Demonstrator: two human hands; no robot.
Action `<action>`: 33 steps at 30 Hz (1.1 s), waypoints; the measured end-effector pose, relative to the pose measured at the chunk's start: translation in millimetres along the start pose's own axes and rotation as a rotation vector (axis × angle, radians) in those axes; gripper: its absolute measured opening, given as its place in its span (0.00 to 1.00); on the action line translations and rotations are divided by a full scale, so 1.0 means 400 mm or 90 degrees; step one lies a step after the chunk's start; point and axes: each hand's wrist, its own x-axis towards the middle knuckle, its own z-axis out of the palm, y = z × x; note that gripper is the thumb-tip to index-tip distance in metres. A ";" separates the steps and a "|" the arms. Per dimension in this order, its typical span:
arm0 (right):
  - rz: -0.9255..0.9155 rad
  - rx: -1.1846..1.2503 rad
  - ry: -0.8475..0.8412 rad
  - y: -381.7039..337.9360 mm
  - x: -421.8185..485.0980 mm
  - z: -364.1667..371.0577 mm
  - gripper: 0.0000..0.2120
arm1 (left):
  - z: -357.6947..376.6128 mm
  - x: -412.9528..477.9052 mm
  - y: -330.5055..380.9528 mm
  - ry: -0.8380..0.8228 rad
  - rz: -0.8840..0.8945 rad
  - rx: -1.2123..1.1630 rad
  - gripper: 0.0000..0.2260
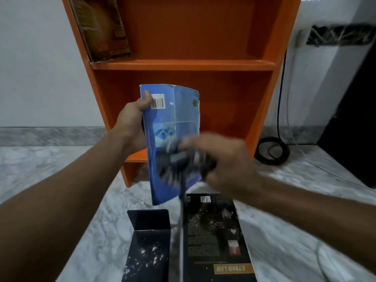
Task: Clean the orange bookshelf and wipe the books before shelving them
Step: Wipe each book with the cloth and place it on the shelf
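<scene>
The orange bookshelf (183, 65) stands ahead against the wall. A dark book (101, 27) leans in its upper left compartment. My left hand (132, 121) grips a blue paperback (173, 119) by its left edge and holds it upright in front of the shelf, back cover with barcode facing me. My right hand (223, 159), blurred, grips a dark grey cloth (183, 161) pressed against the lower part of that cover. A strip of the cloth hangs down below it.
On the marble floor (305, 220) below my hands lie a black book (215, 237) with a yellow title label and a black metal bookend (148, 237) with white dust. A coiled black cable (271, 150) and a dark cabinet (354, 119) are at right.
</scene>
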 end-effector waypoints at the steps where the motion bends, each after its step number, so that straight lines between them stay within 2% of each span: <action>1: 0.048 -0.039 0.097 0.020 0.066 -0.025 0.24 | -0.001 -0.001 -0.003 -0.006 -0.008 0.006 0.22; 2: 0.101 -0.082 0.159 0.035 0.126 -0.047 0.28 | 0.003 -0.003 -0.006 -0.019 -0.015 0.019 0.21; 3: 0.148 -0.118 0.175 0.049 0.171 -0.056 0.31 | 0.012 -0.006 -0.007 -0.037 -0.022 0.034 0.19; 6: 0.188 -0.206 0.093 0.073 0.170 0.003 0.33 | 0.052 -0.017 -0.005 -0.076 -0.030 0.062 0.18; 8: 0.075 -0.269 0.010 0.066 0.055 0.078 0.27 | 0.062 -0.017 0.002 -0.066 -0.023 0.041 0.19; 10: -0.059 -0.290 -0.171 0.054 -0.088 0.130 0.21 | 0.050 -0.011 0.008 -0.038 -0.002 0.008 0.19; 12: -0.131 -0.244 -0.344 0.038 -0.181 0.128 0.19 | 0.040 -0.008 0.014 -0.023 0.024 0.002 0.19; 13: -0.134 -0.191 -0.359 0.034 -0.197 0.110 0.20 | 0.038 -0.008 0.017 -0.008 0.033 0.008 0.19; 14: -0.119 -0.148 -0.335 0.034 -0.196 0.089 0.25 | 0.039 -0.007 0.019 0.005 0.040 0.010 0.18; 16: -0.053 -0.105 -0.219 0.040 -0.157 0.046 0.38 | 0.038 -0.003 0.019 0.032 0.048 0.002 0.17; 19: 0.162 -0.055 0.049 0.055 -0.038 -0.024 0.36 | 0.038 -0.003 0.013 0.082 0.037 -0.021 0.18; 20: 0.228 -0.037 0.086 0.053 -0.001 -0.034 0.35 | 0.047 -0.002 0.014 0.085 0.033 -0.026 0.18; 22: 0.285 0.049 0.057 0.041 0.040 -0.011 0.34 | 0.089 -0.006 0.020 0.096 0.018 -0.032 0.17; 24: 0.321 0.140 -0.024 0.012 0.047 0.034 0.35 | 0.145 -0.007 0.031 0.145 0.019 0.020 0.16; 26: 0.357 0.124 -0.075 -0.001 0.034 0.074 0.43 | 0.184 -0.005 0.035 0.184 0.040 0.079 0.16; 28: 0.378 0.091 -0.067 0.008 0.029 0.080 0.49 | 0.204 -0.009 0.037 0.210 0.049 0.073 0.12; 29: 0.385 0.103 -0.048 0.012 0.028 0.072 0.49 | 0.208 -0.013 0.039 0.216 0.045 0.051 0.10; 31: 0.386 0.161 -0.009 0.016 0.024 0.051 0.43 | 0.216 -0.011 0.038 0.217 0.062 0.029 0.10; 33: 0.388 0.212 0.028 0.021 0.015 0.034 0.33 | 0.228 -0.005 0.030 0.213 0.130 0.118 0.09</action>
